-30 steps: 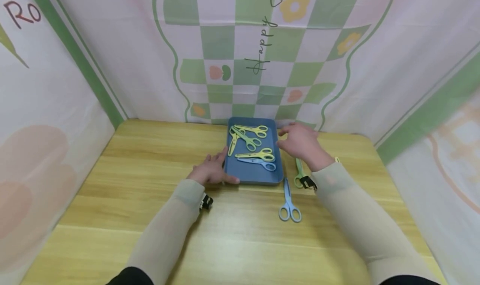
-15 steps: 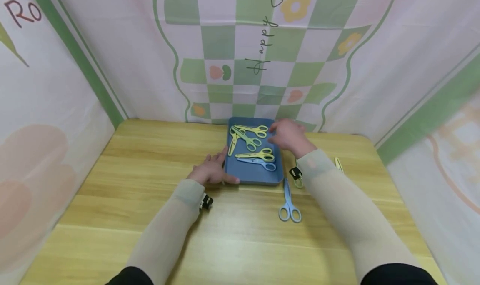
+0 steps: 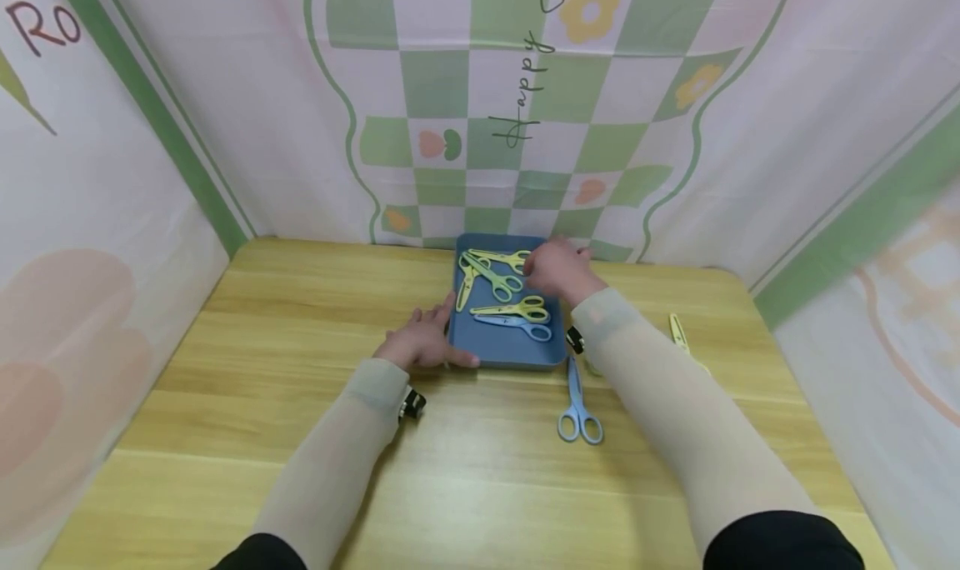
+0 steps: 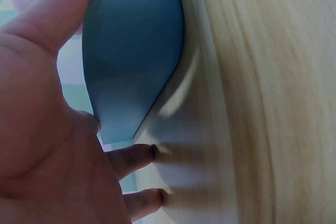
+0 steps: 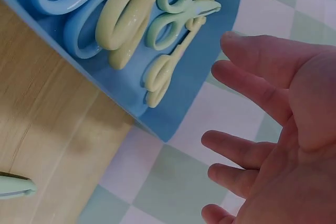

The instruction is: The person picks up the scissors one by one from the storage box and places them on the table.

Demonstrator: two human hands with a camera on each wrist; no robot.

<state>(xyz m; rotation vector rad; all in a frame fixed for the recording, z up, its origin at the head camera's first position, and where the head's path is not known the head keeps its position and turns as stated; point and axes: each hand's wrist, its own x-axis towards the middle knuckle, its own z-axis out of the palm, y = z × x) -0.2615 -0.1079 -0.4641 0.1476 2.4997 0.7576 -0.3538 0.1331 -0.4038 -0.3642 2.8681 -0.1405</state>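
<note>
A blue-grey tray (image 3: 517, 353) stands against the back cloth, holding several children's scissors: yellow scissors (image 3: 498, 310), green scissors (image 3: 491, 275) and blue scissors (image 3: 517, 324) among them. My left hand (image 3: 422, 342) steadies its near left corner, thumb along the tray wall (image 4: 131, 51) and fingertips (image 4: 152, 153) down on the table. Over the far right part of the tray hovers my right hand (image 3: 562, 270). In the right wrist view its fingers (image 5: 236, 148) are spread and loosely bent, with nothing between them. The hand partly covers the handles of the rear yellow scissors (image 3: 495, 257) in the head view.
Blue scissors (image 3: 575, 387) lie on the wooden table (image 3: 480, 470) by the tray's near right corner. Yellow scissors (image 3: 678, 333) lie farther right, partly behind the right sleeve. Green scissors (image 5: 16, 186) right of the tray are mostly hidden in the head view. Printed cloth (image 3: 435, 87) encloses the table.
My right hand has moved left from beside the tray to above its far right part. The right forearm now covers most of the green scissors on the table. My left hand has stayed still.
</note>
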